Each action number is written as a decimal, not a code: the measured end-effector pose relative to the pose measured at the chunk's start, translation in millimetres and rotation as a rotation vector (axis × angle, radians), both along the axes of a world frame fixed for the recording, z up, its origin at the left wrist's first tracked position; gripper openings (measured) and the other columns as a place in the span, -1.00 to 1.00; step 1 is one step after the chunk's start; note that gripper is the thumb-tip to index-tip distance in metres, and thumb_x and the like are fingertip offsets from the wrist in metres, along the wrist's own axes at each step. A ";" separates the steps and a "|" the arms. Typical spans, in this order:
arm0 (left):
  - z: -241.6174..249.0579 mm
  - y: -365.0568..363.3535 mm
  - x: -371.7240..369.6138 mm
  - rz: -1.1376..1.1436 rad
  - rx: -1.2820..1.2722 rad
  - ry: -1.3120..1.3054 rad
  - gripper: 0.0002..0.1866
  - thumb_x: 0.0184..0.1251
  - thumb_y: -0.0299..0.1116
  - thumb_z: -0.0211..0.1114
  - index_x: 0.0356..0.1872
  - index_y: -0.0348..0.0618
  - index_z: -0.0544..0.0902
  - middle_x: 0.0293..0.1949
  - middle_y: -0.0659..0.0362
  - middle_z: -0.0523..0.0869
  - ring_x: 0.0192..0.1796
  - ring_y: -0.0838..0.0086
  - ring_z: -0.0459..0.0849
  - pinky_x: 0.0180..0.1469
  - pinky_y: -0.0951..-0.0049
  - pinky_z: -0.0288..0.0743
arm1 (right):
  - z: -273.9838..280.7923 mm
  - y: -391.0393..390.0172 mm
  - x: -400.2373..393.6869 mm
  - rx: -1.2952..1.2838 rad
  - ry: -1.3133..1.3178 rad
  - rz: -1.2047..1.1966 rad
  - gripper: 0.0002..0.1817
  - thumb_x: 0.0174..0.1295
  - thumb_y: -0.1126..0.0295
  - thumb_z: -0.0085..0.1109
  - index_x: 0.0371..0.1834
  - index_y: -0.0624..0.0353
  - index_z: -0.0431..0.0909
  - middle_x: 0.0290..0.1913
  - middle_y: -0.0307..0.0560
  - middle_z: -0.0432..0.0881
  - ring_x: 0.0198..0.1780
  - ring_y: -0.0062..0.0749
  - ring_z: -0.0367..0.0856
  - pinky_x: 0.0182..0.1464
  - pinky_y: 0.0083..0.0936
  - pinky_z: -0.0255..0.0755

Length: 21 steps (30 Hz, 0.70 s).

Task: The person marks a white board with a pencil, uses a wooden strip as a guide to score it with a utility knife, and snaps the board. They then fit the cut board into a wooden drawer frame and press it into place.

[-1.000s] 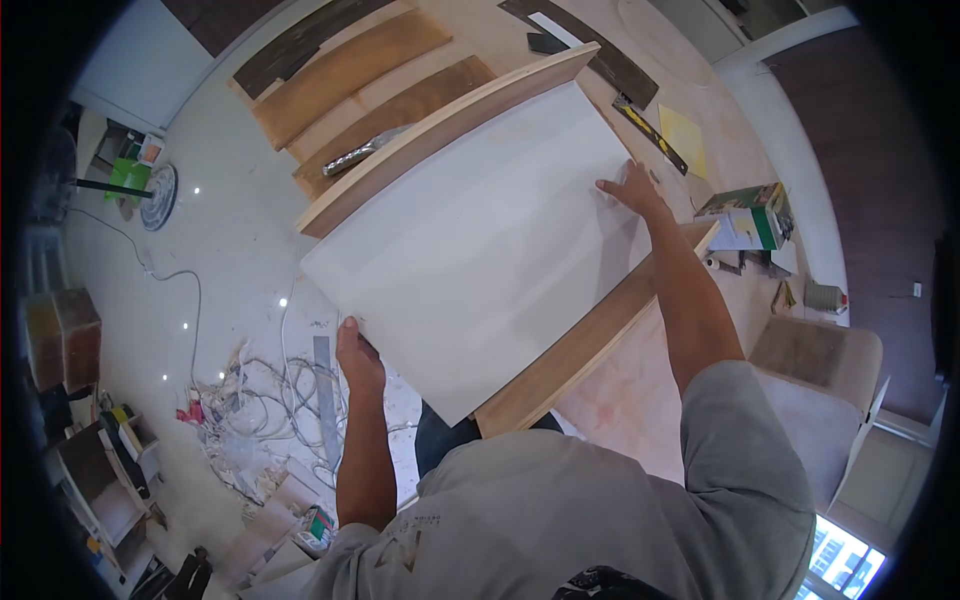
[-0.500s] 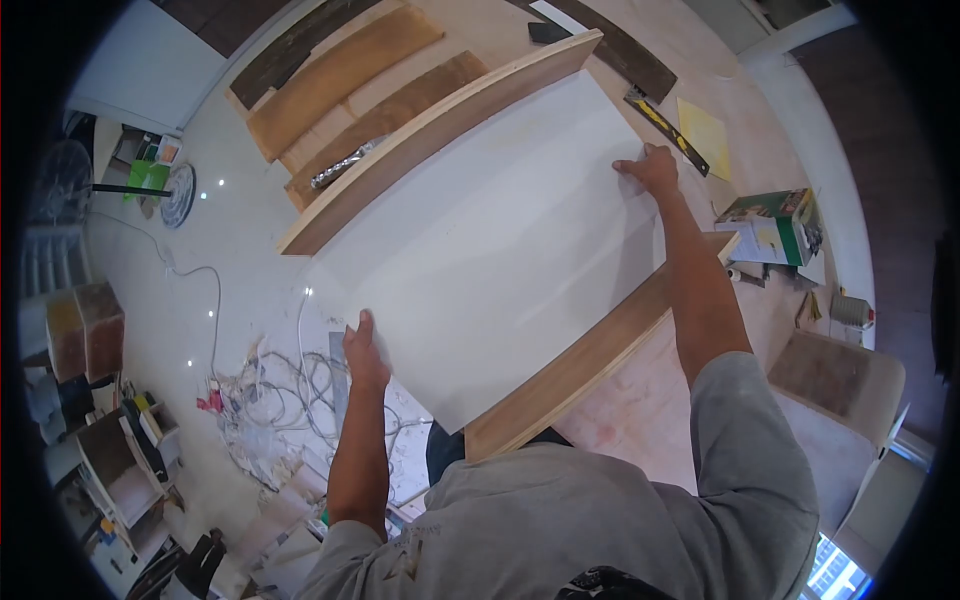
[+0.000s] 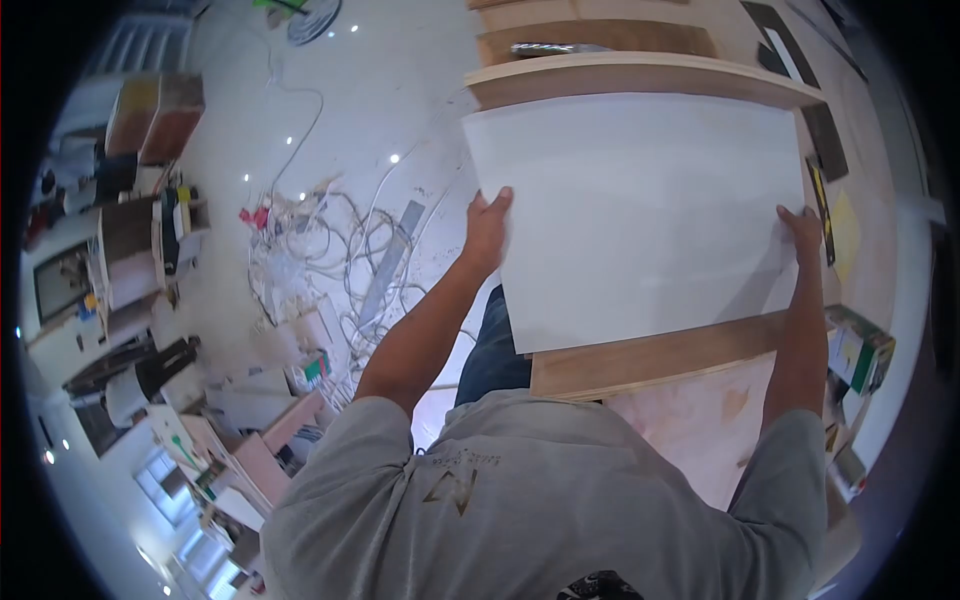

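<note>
A large white panel (image 3: 645,215) spans between two upright wooden boards. The far board (image 3: 650,88) runs along its back edge, the near board (image 3: 660,360) along its front. My left hand (image 3: 487,232) grips the panel's left edge, thumb on top and fingers hidden beneath. At the opposite edge my right hand (image 3: 802,232) holds it the same way, thumb over the white face. Just right of that hand lies a black and yellow tool (image 3: 822,210), beside a pale yellow sheet (image 3: 846,235).
Tangled cables (image 3: 320,240) and a grey flat strip (image 3: 390,265) lie on the floor at left. Behind the far board are a shiny silver item (image 3: 555,48) and a brown wooden piece (image 3: 650,37). A green and white box (image 3: 860,347) stands at right.
My view has turned, so the panel and boards now look nearly level and sit farther right. Both hands still hold the panel's two ends.
</note>
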<state>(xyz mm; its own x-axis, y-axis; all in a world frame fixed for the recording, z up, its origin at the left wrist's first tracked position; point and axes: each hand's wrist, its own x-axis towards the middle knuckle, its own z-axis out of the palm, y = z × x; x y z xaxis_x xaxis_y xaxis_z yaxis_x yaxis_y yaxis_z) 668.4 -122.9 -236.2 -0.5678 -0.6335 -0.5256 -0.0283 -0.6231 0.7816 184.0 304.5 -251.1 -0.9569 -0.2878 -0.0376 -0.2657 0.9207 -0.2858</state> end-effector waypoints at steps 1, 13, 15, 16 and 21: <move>2.9 2.6 -1.1 0.022 0.096 0.073 -0.50 0.51 -0.32 0.24 0.36 -0.31 0.39 0.16 0.07 0.60 0.15 0.39 0.57 0.19 0.34 0.48 | 0.7 3.3 2.5 -0.060 -0.017 -0.008 -0.13 -0.06 -0.18 0.52 0.02 0.49 0.60 -0.08 0.34 0.71 0.03 0.01 0.70 0.10 -0.22 0.53; 9.8 35.0 76.6 -0.406 -0.469 -0.585 0.11 0.04 -0.03 0.58 0.46 -0.50 0.16 0.12 -0.21 0.66 0.07 0.13 0.73 0.07 0.27 0.62 | 29.7 -117.2 140.0 0.492 -0.340 0.451 0.50 -0.17 -0.42 0.47 0.61 0.41 -0.16 0.59 0.58 -0.17 0.65 0.18 -0.11 0.61 -0.01 -0.14; 14.8 60.5 120.5 -0.673 -0.469 -0.648 -0.10 0.01 0.05 0.58 0.20 -0.51 0.46 -0.07 -0.21 0.74 -0.01 0.12 0.76 -0.02 0.21 0.61 | 78.6 -152.2 224.9 0.420 -0.563 0.570 0.55 -0.29 -0.30 0.59 0.64 0.32 -0.20 0.61 0.57 -0.30 0.61 0.45 -0.15 0.59 0.07 -0.14; 23.5 69.0 135.9 -0.868 -0.393 -0.688 -0.25 0.02 0.06 0.56 0.02 -0.49 0.64 -0.19 -0.16 0.78 -0.09 0.14 0.77 -0.09 0.17 0.60 | 91.5 -161.6 253.2 0.531 -0.613 0.598 0.56 -0.32 -0.28 0.62 0.66 0.20 -0.21 0.62 0.54 -0.36 0.58 0.59 -0.21 0.59 0.09 -0.13; 39.8 103.7 164.2 -0.759 -0.114 -0.502 -0.58 0.22 -0.09 0.48 -0.51 -0.35 0.71 -0.68 0.13 0.61 -0.58 0.46 0.57 -0.42 0.37 0.47 | 102.4 -170.1 303.7 0.575 -0.550 0.556 0.62 -0.42 0.00 0.75 0.67 0.04 -0.32 0.65 0.39 -0.39 0.56 0.70 -0.28 0.52 0.17 0.12</move>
<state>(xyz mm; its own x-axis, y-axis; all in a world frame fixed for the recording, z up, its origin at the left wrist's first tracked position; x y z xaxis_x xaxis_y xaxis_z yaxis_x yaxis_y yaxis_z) 832.6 -19.2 -196.4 -0.5750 -0.2468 -0.7801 -0.7512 -0.2185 0.6229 487.7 134.4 -148.7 -0.4961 -0.4916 -0.7157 -0.6690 0.7418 -0.0458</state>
